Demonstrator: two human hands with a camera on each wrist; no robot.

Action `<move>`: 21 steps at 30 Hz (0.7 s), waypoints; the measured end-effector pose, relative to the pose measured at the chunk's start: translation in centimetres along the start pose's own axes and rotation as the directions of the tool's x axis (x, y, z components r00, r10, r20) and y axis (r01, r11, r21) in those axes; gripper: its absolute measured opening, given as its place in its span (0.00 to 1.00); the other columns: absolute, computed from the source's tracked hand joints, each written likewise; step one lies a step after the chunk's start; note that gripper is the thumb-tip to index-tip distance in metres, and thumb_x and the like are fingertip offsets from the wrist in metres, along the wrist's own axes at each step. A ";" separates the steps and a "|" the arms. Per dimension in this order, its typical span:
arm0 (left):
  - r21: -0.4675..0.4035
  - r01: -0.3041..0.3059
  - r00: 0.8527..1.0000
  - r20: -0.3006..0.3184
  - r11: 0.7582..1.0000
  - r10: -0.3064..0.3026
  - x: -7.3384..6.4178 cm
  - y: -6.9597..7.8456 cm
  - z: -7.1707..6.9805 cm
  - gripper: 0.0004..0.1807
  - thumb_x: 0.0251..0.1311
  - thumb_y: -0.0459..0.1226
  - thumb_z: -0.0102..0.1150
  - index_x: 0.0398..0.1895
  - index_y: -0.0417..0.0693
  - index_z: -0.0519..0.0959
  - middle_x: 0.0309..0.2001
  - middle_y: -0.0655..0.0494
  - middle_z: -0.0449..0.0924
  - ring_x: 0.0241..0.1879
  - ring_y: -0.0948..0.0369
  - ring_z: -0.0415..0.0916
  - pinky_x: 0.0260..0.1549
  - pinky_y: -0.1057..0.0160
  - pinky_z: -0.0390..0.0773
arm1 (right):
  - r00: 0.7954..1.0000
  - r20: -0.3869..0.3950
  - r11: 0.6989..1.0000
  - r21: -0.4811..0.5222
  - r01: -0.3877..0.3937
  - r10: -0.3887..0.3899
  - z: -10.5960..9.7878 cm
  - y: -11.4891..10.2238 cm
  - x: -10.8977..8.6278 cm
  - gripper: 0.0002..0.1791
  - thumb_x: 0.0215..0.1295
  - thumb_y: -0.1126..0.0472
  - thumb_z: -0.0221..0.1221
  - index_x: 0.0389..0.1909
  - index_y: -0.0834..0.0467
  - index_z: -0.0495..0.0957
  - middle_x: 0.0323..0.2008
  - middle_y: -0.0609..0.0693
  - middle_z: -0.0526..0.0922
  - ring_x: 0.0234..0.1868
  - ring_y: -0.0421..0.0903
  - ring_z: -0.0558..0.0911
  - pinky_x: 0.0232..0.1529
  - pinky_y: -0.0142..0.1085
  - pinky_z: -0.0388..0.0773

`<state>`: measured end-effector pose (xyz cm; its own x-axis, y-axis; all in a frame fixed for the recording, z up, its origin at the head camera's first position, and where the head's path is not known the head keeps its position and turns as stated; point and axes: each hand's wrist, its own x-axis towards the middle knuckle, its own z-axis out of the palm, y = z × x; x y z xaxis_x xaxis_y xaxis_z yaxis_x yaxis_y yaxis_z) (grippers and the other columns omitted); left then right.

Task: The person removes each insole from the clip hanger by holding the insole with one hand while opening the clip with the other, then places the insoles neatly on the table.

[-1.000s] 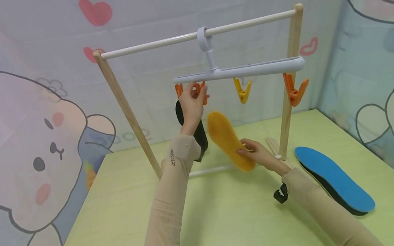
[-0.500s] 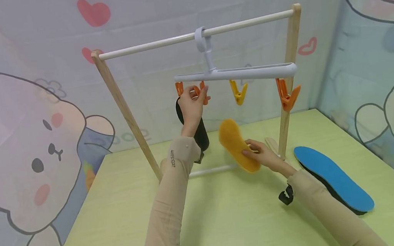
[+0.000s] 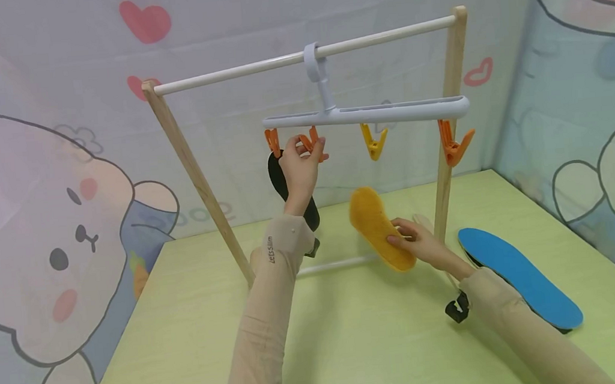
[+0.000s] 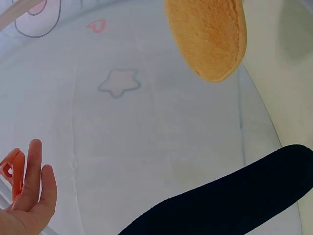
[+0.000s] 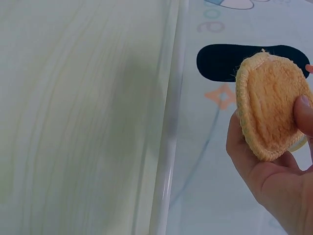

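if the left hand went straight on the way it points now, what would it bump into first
Beyond the orange clip it pinches, the left hand would probably meet the white hanger bar first, just above it in the head view, though depth is hard to judge.

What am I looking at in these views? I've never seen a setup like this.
There is no machine: a person works with two bare hands. The widest picture comes from a head camera; the other two come from cameras on the wrists. The left hand pinches an orange clip below the white hanger, which hangs on a stand. The right hand holds a yellow insole. A black insole hangs below the hanger, and a blue insole lies on the table.
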<state>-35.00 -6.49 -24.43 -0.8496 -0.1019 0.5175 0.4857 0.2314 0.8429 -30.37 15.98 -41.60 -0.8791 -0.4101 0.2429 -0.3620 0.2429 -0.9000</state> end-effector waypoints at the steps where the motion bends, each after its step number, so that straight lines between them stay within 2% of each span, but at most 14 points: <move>1: 0.007 -0.001 1.000 0.000 1.000 0.001 0.0 0.0 0.0 0.22 0.55 0.41 0.57 0.49 0.37 0.68 0.35 0.41 0.80 0.27 0.54 0.82 0.20 0.72 0.73 | 1.000 0.001 1.000 0.005 0.003 -0.003 0.0 0.0 -0.1 0.17 0.63 0.58 0.51 0.51 0.58 0.68 0.45 0.63 0.76 0.39 0.40 0.80 0.39 0.33 0.78; 8: 0.033 0.006 1.000 0.011 0.999 -0.006 -0.3 -0.6 -0.1 0.21 0.56 0.42 0.57 0.48 0.37 0.69 0.36 0.41 0.81 0.28 0.54 0.82 0.19 0.74 0.72 | 1.000 0.001 1.000 0.009 0.007 -0.007 -0.4 -0.1 -0.7 0.17 0.63 0.58 0.51 0.52 0.59 0.67 0.43 0.63 0.76 0.38 0.39 0.80 0.39 0.32 0.78; 14: 0.050 0.002 1.000 0.016 0.999 -0.003 -0.8 -1.0 -0.2 0.20 0.56 0.42 0.57 0.46 0.36 0.70 0.35 0.41 0.81 0.27 0.54 0.82 0.15 0.73 0.65 | 0.999 0.010 0.999 0.000 0.039 -0.039 -0.9 -0.3 -1.3 0.17 0.64 0.60 0.50 0.52 0.60 0.67 0.43 0.59 0.74 0.39 0.38 0.80 0.39 0.32 0.78; 17: 0.058 0.010 1.000 0.024 0.998 -0.012 -1.1 -1.0 -0.3 0.21 0.55 0.42 0.57 0.47 0.36 0.70 0.37 0.41 0.81 0.28 0.53 0.82 0.19 0.72 0.70 | 0.999 0.011 0.999 -0.006 0.037 -0.037 -1.3 -0.6 -1.8 0.17 0.64 0.59 0.50 0.52 0.60 0.67 0.44 0.54 0.71 0.39 0.39 0.79 0.39 0.32 0.78; 21: 0.035 0.035 0.999 0.037 0.999 -0.037 -1.4 -1.2 -0.4 0.23 0.55 0.42 0.57 0.50 0.35 0.69 0.40 0.40 0.80 0.30 0.50 0.82 0.34 0.65 0.79 | 1.000 0.014 0.999 -0.034 0.025 -0.025 -2.0 -0.7 -2.4 0.16 0.64 0.58 0.50 0.52 0.58 0.67 0.43 0.49 0.71 0.40 0.40 0.78 0.40 0.32 0.77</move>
<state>-34.28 -7.01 -26.10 -0.8738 -0.0747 0.4805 0.4479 0.2611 0.8551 -28.60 18.54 -40.82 -0.8654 -0.4283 0.2601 -0.3946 0.2626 -0.8806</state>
